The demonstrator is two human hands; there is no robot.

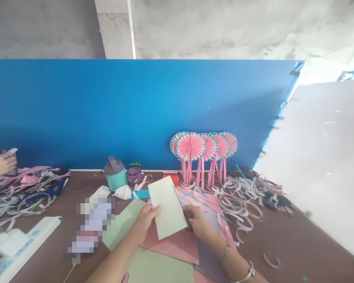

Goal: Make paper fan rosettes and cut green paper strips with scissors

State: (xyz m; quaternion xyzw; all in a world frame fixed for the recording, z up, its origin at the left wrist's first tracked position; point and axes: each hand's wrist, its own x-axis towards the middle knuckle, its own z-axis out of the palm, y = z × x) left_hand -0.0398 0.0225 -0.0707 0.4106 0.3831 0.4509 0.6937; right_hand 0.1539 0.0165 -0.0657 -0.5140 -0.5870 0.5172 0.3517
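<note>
My left hand [148, 221] pinches the left edge of a pale yellow-green sheet of paper [167, 208], thumb on top, holding it tilted above the table. In my right hand [196, 221] is a pair of scissors [189, 223] with dark handles; the blades lie along the sheet's right edge. My fingers partly hide the handles. Below the sheet lie a red-pink sheet [174, 247], light green sheets [161, 267] and a greyish-purple sheet [211, 251], overlapping one another.
Several pink folded-paper fans [190, 147] stand against the blue partition [129, 110]. Curled paper strips [238, 200] pile up at right. A teal cup [116, 175], purple cup [134, 175] and white power strip [32, 245] are left. Another person's hand [2, 164] shows at far left.
</note>
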